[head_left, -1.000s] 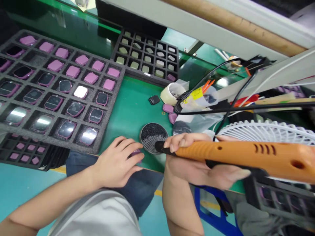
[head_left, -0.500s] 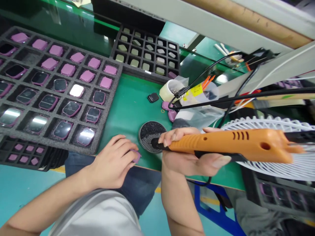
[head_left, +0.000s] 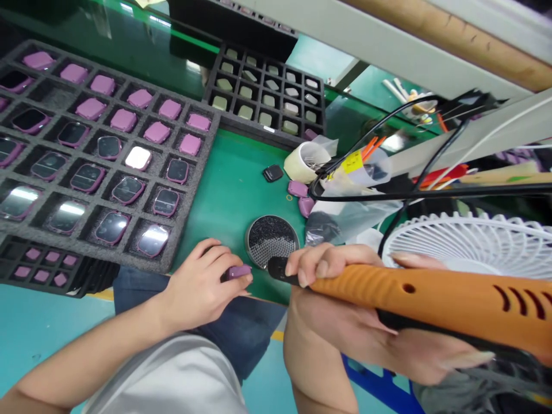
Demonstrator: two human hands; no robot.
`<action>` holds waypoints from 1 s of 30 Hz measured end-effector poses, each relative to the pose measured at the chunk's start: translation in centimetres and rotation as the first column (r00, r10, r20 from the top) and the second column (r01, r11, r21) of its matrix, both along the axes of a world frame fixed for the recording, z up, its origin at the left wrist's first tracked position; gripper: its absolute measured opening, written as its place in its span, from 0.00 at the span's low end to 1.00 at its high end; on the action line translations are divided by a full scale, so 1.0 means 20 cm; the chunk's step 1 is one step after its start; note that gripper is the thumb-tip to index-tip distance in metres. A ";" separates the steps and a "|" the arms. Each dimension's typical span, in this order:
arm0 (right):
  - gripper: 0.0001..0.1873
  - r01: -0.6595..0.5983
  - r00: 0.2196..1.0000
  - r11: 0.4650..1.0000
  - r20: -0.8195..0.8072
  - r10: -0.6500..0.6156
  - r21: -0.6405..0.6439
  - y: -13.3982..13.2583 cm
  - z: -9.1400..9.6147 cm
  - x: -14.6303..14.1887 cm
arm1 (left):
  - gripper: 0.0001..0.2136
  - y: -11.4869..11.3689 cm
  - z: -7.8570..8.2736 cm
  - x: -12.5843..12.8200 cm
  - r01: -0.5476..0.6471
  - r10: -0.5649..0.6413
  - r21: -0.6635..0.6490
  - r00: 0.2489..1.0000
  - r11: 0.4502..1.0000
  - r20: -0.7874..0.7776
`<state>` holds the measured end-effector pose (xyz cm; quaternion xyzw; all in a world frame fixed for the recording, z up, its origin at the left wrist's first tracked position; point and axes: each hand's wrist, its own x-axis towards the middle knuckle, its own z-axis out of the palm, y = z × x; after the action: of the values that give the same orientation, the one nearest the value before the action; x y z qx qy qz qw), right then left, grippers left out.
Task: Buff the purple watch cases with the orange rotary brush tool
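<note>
Near the front edge of the green bench, my left hand [head_left: 211, 279] is closed around a small purple watch [head_left: 240, 271]; most of it is hidden by my fingers. My right hand [head_left: 340, 293] grips an orange-and-black handheld power tool [head_left: 371, 284] with vent slots; its exact kind I cannot make out. The tool's black end [head_left: 280, 268] lies by the near rim of a round tin [head_left: 269, 236] filled with dark, mesh-like material. To the left, a grey foam tray [head_left: 179, 215] carries purple watches in its pockets, some face up with dark screens, others showing plain purple backs.
A smaller black tray [head_left: 263, 129] of pale green pieces stands behind. A dark watch [head_left: 273, 172] and loose purple pieces [head_left: 298, 188] lie by a tape roll [head_left: 304, 161]. Black cables [head_left: 414, 195] cross above a plastic bag [head_left: 345, 221]. A white fan grille [head_left: 457, 241] sits at right.
My right hand and the orange tool have come nearer the camera and down to the right, uncovering more of the tin. My left hand has turned slightly, exposing more of the purple watch.
</note>
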<state>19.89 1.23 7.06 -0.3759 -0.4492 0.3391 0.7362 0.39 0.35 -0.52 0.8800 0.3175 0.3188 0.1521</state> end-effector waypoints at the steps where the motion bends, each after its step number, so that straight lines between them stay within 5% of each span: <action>1: 0.25 -0.023 1.000 1.000 -0.004 0.023 -0.018 -0.02 0.01 -0.01 | 0.08 0.00 0.00 0.00 0.005 -0.005 -0.007 1.000 1.000 -0.008; 6: 0.26 -0.107 0.994 0.994 -0.016 0.106 -0.039 -0.04 -0.01 -0.04 | 0.09 0.00 0.02 0.00 0.013 -0.013 -0.022 1.000 1.000 -0.028; 30: 0.30 -0.110 0.994 0.993 -0.002 0.110 -0.045 -0.04 -0.04 -0.05 | 0.06 0.00 0.02 0.01 0.006 -0.007 -0.028 0.999 1.000 -0.032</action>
<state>18.89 0.35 6.21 -0.3672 -0.4614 0.3893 0.7076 0.60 0.29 -0.18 0.8838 0.3214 0.2997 0.1606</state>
